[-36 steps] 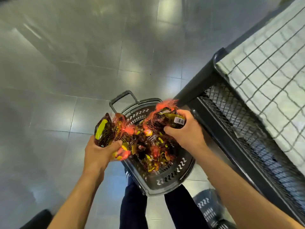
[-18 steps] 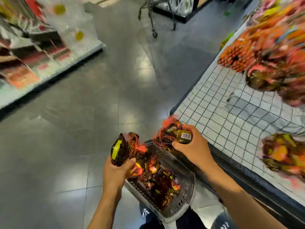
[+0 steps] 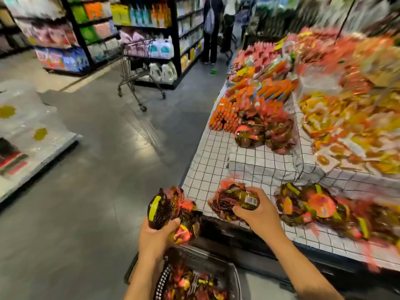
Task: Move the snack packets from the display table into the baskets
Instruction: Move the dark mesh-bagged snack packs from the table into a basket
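My left hand [image 3: 157, 237] grips a dark, red-netted snack packet [image 3: 166, 207] above the near-left corner of the display table [image 3: 216, 161]. My right hand [image 3: 257, 215] grips a second netted packet [image 3: 233, 200] over the table's front edge. A grey basket [image 3: 234, 278] stands on the floor below my hands, with several packets inside. More netted packets [image 3: 313, 206] lie on the checked cloth to the right of my right hand, and another heap [image 3: 264, 135] sits further back.
Orange and yellow snack packs [image 3: 259, 87] pile up across the table's back. An empty shopping trolley [image 3: 138, 68] stands in the aisle ahead. Shelving [image 3: 140, 24] lines the far side, a low pallet of white bags [image 3: 26, 126] sits left, and people [image 3: 213, 29] stand far off.
My view has lifted from the basket on the floor up to the table and aisle. Both hands still hold their packets and have risen to the table's front edge.
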